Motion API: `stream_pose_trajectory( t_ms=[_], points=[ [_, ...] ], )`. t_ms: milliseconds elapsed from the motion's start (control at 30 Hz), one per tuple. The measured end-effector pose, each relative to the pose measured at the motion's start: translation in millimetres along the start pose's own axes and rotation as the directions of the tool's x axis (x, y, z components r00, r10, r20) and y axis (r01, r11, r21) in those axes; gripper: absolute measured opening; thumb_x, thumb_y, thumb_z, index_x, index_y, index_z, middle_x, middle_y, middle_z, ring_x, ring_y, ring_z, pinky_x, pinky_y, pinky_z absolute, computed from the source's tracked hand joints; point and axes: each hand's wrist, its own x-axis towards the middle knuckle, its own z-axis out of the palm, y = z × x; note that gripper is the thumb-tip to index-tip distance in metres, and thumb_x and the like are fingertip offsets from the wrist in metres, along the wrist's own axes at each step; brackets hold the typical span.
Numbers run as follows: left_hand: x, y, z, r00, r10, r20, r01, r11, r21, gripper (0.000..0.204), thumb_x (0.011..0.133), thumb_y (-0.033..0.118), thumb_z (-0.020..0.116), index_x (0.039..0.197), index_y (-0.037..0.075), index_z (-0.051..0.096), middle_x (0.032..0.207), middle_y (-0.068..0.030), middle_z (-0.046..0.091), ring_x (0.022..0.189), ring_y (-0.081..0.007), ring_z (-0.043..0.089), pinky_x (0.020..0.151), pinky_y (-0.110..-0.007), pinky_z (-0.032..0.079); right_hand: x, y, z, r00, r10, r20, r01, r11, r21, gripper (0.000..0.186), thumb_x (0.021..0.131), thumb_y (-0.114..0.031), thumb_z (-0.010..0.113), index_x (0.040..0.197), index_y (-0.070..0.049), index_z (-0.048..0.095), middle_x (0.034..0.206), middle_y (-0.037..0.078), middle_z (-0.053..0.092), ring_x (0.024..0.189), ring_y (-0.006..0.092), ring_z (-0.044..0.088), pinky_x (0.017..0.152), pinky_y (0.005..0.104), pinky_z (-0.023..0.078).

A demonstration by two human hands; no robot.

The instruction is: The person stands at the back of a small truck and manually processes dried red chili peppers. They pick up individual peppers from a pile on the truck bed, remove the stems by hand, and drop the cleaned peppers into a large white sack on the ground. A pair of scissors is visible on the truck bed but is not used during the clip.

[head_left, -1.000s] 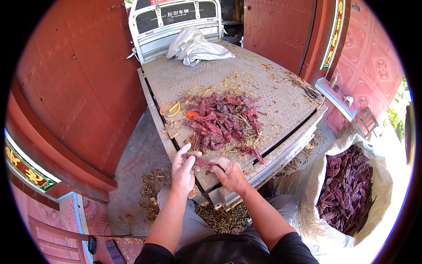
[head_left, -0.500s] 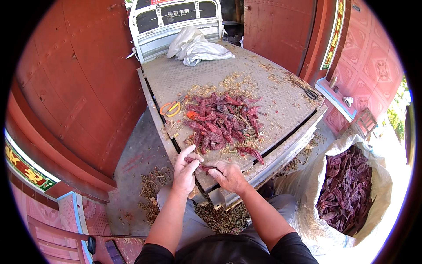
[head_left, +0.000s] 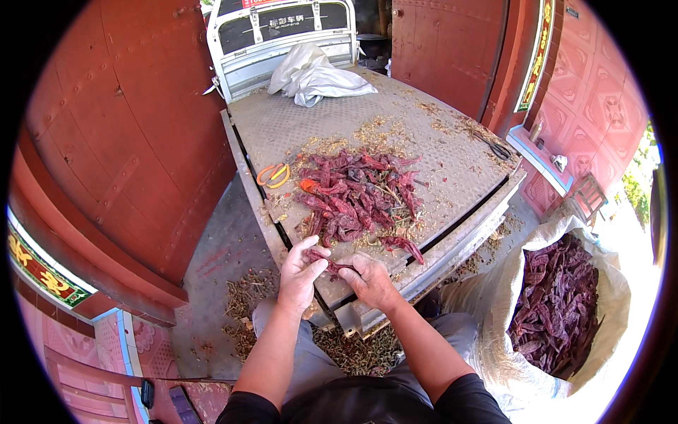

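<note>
Between my two hands, over the near edge of a flat metal truck bed [head_left: 261,116], is a dried red chili pepper [head_left: 329,265]. My left hand [head_left: 299,272] is closed on one end of it, thumb on top. My right hand [head_left: 369,280] pinches the other end; its fingertips are partly hidden. Just beyond lies a heap of dried chili peppers [head_left: 360,191], dark red and wrinkled, with one brighter orange-red among them. A single dried chili [head_left: 402,247] lies apart at the near right of the heap.
Orange-handled scissors [head_left: 273,174] lie left of the heap, dark scissors [head_left: 498,150] at the bed's right edge. A white woven sack [head_left: 318,81] is crumpled at the back. An open sack [head_left: 614,290] full of dried chilies [head_left: 554,304] stands at my right. Stem scraps [head_left: 360,350] litter the ground.
The chili has turned slightly between my hands, and my left fingers have shifted a little to the right along it. The heap and the sacks stay as they were.
</note>
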Motion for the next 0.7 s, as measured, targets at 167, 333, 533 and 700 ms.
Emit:
stream_pose_trajectory(
  t_ms=[167, 333, 533, 700],
  points=[
    [2.0, -8.8, -9.1, 0.998, -0.009, -0.065, 0.002, 0.995, -0.099, 0.033, 0.094, 0.005, 0.065, 0.127, 0.006, 0.059, 0.104, -0.0073, 0.069, 0.080, -0.0120, 0.061, 0.070, -0.027, 0.050, -0.4, 2.4, 3.3, 1.000, 0.009, -0.003, -0.009, 1.000, -0.001, 0.020, 0.096, -0.024, 0.062, 0.107, -0.008, 0.066, 0.096, 0.018, 0.064, 0.093, 0.0405, 0.063, 0.079, 0.0466, 0.050],
    [3.6, -9.7, -13.2, 0.993, 0.019, -0.120, -0.048, 0.967, -0.251, 0.030, 0.095, 0.005, 0.063, 0.125, 0.007, 0.059, 0.102, -0.0076, 0.069, 0.077, -0.0132, 0.061, 0.070, -0.026, 0.050, 0.6, -1.1, 4.6, 1.000, 0.020, -0.016, -0.021, 0.997, -0.079, 0.020, 0.096, -0.023, 0.062, 0.106, -0.007, 0.067, 0.096, 0.018, 0.064, 0.093, 0.0407, 0.063, 0.079, 0.0469, 0.051],
    [3.2, 5.9, 4.6, 0.990, 0.004, -0.142, -0.049, 0.946, -0.319, 0.030, 0.095, 0.007, 0.064, 0.125, 0.007, 0.059, 0.102, -0.0070, 0.069, 0.078, -0.0135, 0.061, 0.071, -0.027, 0.051, 0.4, 1.4, 4.3, 0.997, -0.009, -0.076, 0.007, 0.999, -0.033, 0.019, 0.095, -0.021, 0.062, 0.104, -0.006, 0.067, 0.095, 0.018, 0.064, 0.092, 0.0402, 0.062, 0.079, 0.0461, 0.051],
    [2.9, -4.8, -10.1, 0.997, -0.065, -0.050, 0.053, 0.973, -0.226, 0.020, 0.098, 0.010, 0.062, 0.118, 0.007, 0.061, 0.100, -0.0064, 0.069, 0.078, -0.0131, 0.061, 0.072, -0.027, 0.051, -0.2, 2.8, 2.1, 0.999, 0.023, -0.039, -0.024, 1.000, -0.013, 0.019, 0.095, -0.021, 0.063, 0.104, -0.006, 0.067, 0.094, 0.017, 0.064, 0.092, 0.0399, 0.063, 0.079, 0.0462, 0.051]
  ],
)
